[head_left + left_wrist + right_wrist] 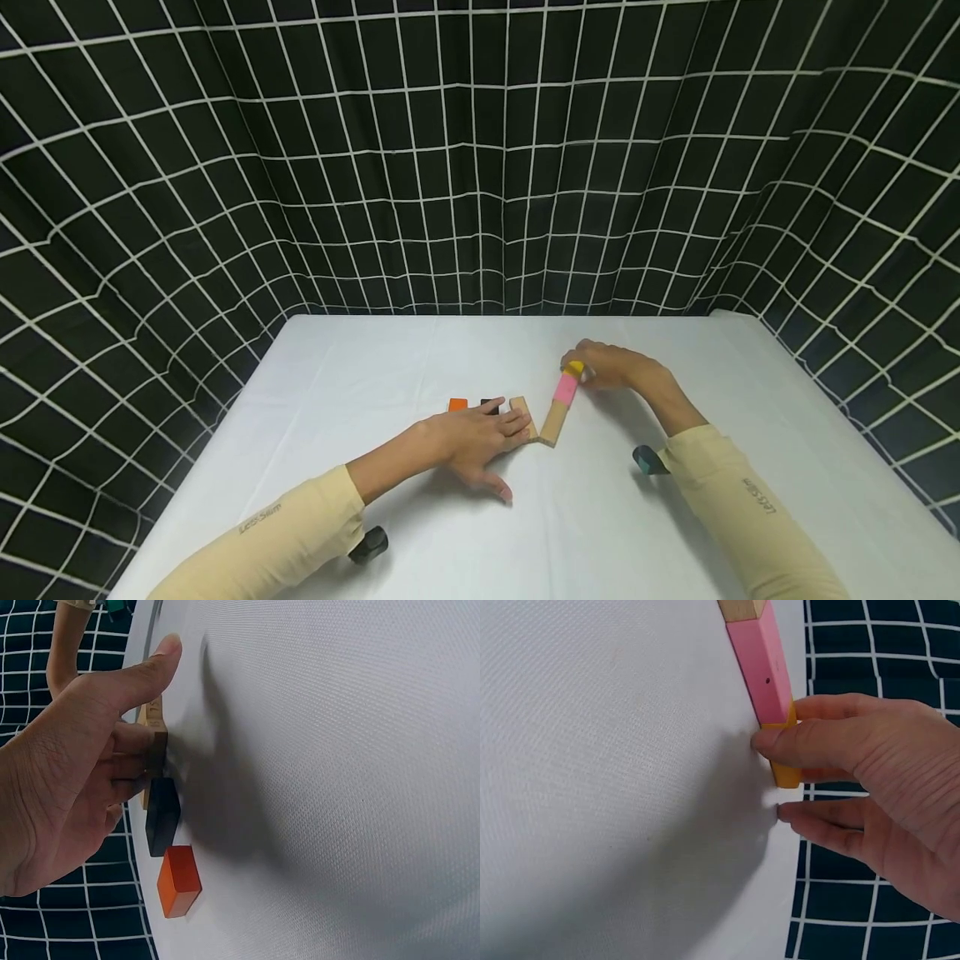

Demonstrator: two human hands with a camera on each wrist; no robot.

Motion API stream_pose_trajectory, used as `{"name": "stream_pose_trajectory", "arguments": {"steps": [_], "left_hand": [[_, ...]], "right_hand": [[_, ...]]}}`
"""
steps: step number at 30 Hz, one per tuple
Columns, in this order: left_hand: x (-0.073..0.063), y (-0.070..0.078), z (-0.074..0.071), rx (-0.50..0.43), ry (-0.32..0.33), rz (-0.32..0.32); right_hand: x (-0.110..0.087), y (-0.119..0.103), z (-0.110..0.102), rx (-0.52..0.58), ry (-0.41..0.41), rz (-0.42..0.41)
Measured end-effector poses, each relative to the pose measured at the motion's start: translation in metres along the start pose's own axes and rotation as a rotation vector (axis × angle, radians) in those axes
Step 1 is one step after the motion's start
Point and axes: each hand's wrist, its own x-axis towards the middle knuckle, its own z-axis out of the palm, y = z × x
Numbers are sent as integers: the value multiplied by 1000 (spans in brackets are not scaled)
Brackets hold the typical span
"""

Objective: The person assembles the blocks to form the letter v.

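My right hand (611,365) pinches a yellow block (784,774) between thumb and fingers at the far end of a slanted row. Against the yellow one lies a pink block (761,667), followed by a plain wooden block (554,423) nearer me. That wooden block's near end meets a second wooden block (518,403), and the two form a V. Over this second block lies my left hand (480,442), fingers extended onto it and thumb spread away. A black block (163,817) sits beside the left fingers, partly covered by them in the head view.
An orange block (179,881) lies to the left of the black one. All the blocks are on a white-covered table (585,533). Behind it and at both sides hangs a dark curtain (480,167) with a white grid.
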Motion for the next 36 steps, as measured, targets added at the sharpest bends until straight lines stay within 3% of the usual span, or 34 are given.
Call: {"name": "stream_pose_trajectory", "arguments": {"steps": [12, 26, 32, 36], "left_hand": [[3, -3, -1, -3, 1, -7], [-2, -2, 3, -82, -3, -14], [0, -2, 3, -88, 9, -9], [0, -2, 3, -83, 13, -3]], "right_hand": [[-20, 0, -13, -42, -11, 46], [-35, -18, -9, -76, 100, -126], [-37, -14, 2, -59, 176, -201], [-36, -12, 10, -25, 181, -219]]}}
